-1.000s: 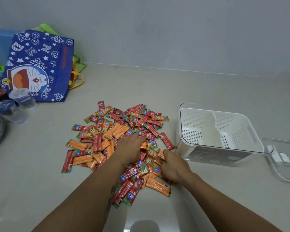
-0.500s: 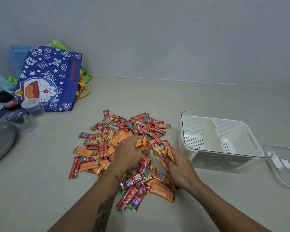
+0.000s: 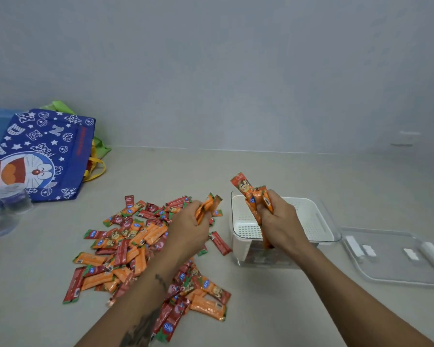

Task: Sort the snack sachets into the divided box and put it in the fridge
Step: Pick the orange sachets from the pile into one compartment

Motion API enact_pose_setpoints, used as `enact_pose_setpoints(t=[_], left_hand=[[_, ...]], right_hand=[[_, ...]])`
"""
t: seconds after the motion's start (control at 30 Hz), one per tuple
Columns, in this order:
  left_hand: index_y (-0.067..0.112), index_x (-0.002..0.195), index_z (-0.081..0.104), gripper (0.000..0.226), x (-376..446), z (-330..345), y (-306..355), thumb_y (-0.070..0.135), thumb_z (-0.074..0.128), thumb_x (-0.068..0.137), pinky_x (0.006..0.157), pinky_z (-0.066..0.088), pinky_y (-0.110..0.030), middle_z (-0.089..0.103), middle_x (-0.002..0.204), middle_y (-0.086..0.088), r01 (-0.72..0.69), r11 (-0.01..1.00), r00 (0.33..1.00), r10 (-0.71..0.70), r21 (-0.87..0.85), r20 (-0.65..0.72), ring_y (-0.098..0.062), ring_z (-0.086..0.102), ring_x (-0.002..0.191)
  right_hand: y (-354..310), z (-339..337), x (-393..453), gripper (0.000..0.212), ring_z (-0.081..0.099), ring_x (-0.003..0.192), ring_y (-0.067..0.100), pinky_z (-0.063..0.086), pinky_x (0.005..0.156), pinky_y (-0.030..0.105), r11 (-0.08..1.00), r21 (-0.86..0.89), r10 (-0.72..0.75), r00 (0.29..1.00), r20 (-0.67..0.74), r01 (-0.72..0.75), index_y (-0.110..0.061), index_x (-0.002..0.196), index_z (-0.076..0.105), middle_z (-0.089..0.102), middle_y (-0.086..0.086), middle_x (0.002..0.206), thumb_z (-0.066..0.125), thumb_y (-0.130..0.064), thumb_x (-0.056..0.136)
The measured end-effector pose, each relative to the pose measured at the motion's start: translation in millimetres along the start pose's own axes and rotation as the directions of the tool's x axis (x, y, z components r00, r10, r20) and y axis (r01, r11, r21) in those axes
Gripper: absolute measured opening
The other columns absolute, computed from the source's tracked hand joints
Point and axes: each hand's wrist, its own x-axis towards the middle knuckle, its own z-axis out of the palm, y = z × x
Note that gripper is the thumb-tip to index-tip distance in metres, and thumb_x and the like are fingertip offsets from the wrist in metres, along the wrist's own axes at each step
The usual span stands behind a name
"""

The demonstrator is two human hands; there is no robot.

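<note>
From the head view, the right hand (image 3: 278, 221) clenches a bunch of orange sachets (image 3: 254, 196) over the divided box (image 3: 238, 236), likely to drop one colour into a compartment, while the left hand (image 3: 189, 227) grips more orange sachets (image 3: 208, 206) just left of the box, above the mixed red-and-orange pile (image 3: 135, 249). Everything rests on a pale beige counter (image 3: 273, 169) against a grey wall; the clear lid (image 3: 391, 256) lies right of the box, a blue cartoon bag (image 3: 40, 154) far left.

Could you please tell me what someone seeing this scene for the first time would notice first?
The big scattered pile of red and orange snack sachets on the counter catches the eye first. Above it, the left hand grips a few orange sachets, while the right hand holds an orange bunch over the white divided box. At far left lies a blue cartoon tote bag.
</note>
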Motion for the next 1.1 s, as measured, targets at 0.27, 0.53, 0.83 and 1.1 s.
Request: enact_pose_setpoints(t=[0.27,0.53,0.83,1.1], left_hand=[[0.021,0.076,0.058,0.020,-2,30,22,0.034,0.057,0.092,0.053,0.044,-0.037,0.057,0.063,-0.004,0.108,0.994,0.994,-0.108,-0.025,-0.022,-0.014,0.048,0.052],[0.020,0.067,0.051,0.025,-5,48,30,0.031,0.056,0.089,0.056,0.056,-0.050,0.052,0.059,-0.003,0.189,0.982,0.981,-0.188,0.020,-0.045,-0.018,0.048,0.052],[0.022,0.085,0.062,0.011,1,55,43,0.029,0.056,0.090,0.061,0.055,-0.049,0.062,0.071,-0.004,0.178,0.980,0.984,-0.175,0.094,-0.038,-0.023,0.058,0.061],[0.018,0.090,0.060,0.009,37,82,72,0.024,0.053,0.091,0.064,0.052,-0.040,0.063,0.079,-0.004,0.104,0.931,0.974,-0.166,0.350,0.154,-0.027,0.062,0.074]], right_hand=[[38,10,42,0.012,0.059,0.078,0.024,0.049,0.072,0.043,0.987,-0.136,0.100,0.991,0.089,-0.087,-0.023,0.091,0.051,0.063,0.001,0.085,0.044,-0.030,0.099],[62,20,56,0.028,0.062,0.086,0.028,0.053,0.078,0.041,0.945,-0.287,0.242,0.924,0.296,-0.155,-0.018,0.101,0.049,0.064,0.008,0.102,0.052,-0.045,0.092],[59,-32,17,0.041,0.056,0.111,0.021,0.044,0.090,0.031,0.937,-0.259,-0.049,0.823,0.566,0.234,-0.026,0.124,0.056,0.056,-0.002,0.119,0.060,-0.038,0.084],[76,-10,-6,0.049,0.058,0.107,0.030,0.045,0.081,0.036,0.627,-0.580,-0.194,0.825,0.531,0.520,-0.018,0.132,0.047,0.059,0.007,0.123,0.061,-0.026,0.086]])
